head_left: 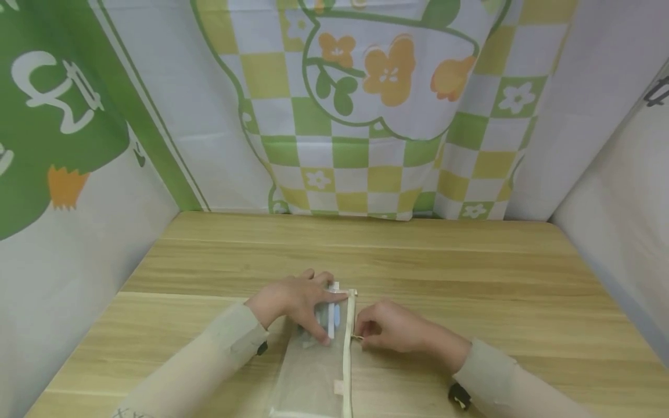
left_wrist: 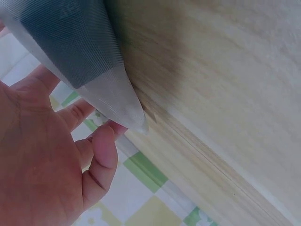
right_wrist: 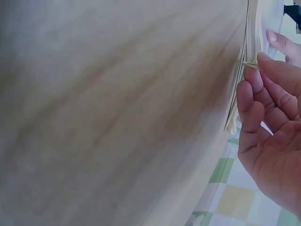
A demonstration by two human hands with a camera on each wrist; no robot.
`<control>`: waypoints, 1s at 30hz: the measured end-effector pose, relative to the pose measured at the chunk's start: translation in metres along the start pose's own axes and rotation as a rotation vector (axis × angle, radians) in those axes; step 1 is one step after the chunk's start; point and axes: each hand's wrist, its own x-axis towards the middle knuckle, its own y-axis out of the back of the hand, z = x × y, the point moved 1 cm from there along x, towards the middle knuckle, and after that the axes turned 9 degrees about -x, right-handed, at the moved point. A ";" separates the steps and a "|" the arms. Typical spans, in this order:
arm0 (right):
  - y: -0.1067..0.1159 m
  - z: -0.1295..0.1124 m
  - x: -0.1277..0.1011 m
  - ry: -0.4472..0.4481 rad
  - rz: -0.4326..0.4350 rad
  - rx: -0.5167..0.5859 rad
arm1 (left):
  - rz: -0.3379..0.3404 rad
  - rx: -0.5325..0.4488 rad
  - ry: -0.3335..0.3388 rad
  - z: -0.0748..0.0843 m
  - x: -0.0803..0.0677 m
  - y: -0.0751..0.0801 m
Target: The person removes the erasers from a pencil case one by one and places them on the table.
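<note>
A see-through mesh pouch (head_left: pixel 313 377) lies on the table with its cream zipper edge (head_left: pixel 347 360) on the right. Over the pouch's far part my left hand (head_left: pixel 298 302) rests with fingers and thumb spread. Between the thumb and fingers of my right hand (head_left: pixel 394 328) is a small zipper pull (right_wrist: pixel 250 64), pinched beside the zipper edge. Inside the pouch's far end show a white strip and a light blue item (head_left: pixel 337 315), partly covered by the left hand; their kind is unclear. A dark blue-grey patch (left_wrist: pixel 70 42) shows through the mesh in the left wrist view.
The wood-grain table (head_left: pixel 470 273) stretches out around the pouch. A checked curtain (head_left: pixel 334 157) with flower prints hangs along the back edge, and white and green cloth (head_left: pixel 68 145) hangs at the left. Black wrist devices (head_left: pixel 460 396) sit beneath the sleeves.
</note>
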 end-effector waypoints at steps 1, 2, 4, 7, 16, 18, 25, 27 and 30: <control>0.000 0.000 -0.001 -0.003 -0.001 0.005 | -0.001 0.002 -0.001 0.000 0.000 0.000; 0.000 0.000 -0.001 -0.006 -0.006 0.010 | -0.002 0.004 -0.002 0.001 0.000 0.000; -0.001 0.000 -0.002 -0.010 -0.017 0.021 | -0.005 0.007 -0.001 0.002 0.000 0.000; -0.002 -0.001 -0.003 -0.013 -0.029 0.032 | -0.010 0.008 0.004 0.003 0.000 0.000; -0.002 -0.003 -0.005 -0.012 -0.028 0.054 | -0.011 0.004 0.013 0.004 -0.001 0.000; -0.002 -0.004 -0.005 -0.015 -0.041 0.056 | -0.011 0.006 0.013 0.004 -0.001 -0.001; -0.003 -0.007 -0.007 0.012 -0.053 0.052 | -0.008 -0.019 0.011 0.003 0.000 0.000; -0.004 -0.008 -0.007 0.020 -0.047 0.052 | -0.009 -0.013 0.011 0.002 -0.001 0.001; -0.005 -0.009 -0.007 0.030 -0.045 0.051 | -0.012 -0.001 0.015 0.001 -0.001 0.000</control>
